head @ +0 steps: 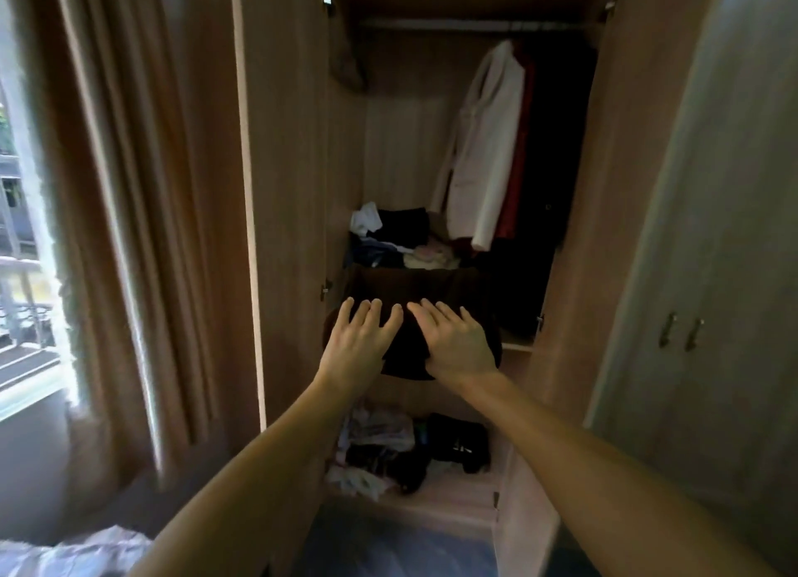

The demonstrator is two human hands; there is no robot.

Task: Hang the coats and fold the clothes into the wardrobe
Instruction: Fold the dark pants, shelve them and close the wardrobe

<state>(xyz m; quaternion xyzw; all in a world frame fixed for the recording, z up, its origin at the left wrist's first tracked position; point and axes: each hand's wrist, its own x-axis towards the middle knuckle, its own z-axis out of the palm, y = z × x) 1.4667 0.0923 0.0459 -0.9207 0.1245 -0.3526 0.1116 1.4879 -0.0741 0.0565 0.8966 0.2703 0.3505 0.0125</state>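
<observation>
Head view: the left hand (360,339) and right hand (453,341) are pressing flat on a dark folded garment (408,356), each grip released, fingers straight. The garment is overhanging the front edge of the wardrobe's (293,188) middle shelf (518,346); an uneven push is likely risking a slide off or an unfolding.

The fingers (374,314) of the left hand (354,347) and right hand (455,343) are lying side by side on a folded garment (408,363). Just beyond the fingertips (425,303) a clothes pile (401,240) is sitting. Farther beyond, right of the fingers, coats (483,145) are hanging from the rail (432,25). Below the fingers, loose clothes (380,442) are lying.
</observation>
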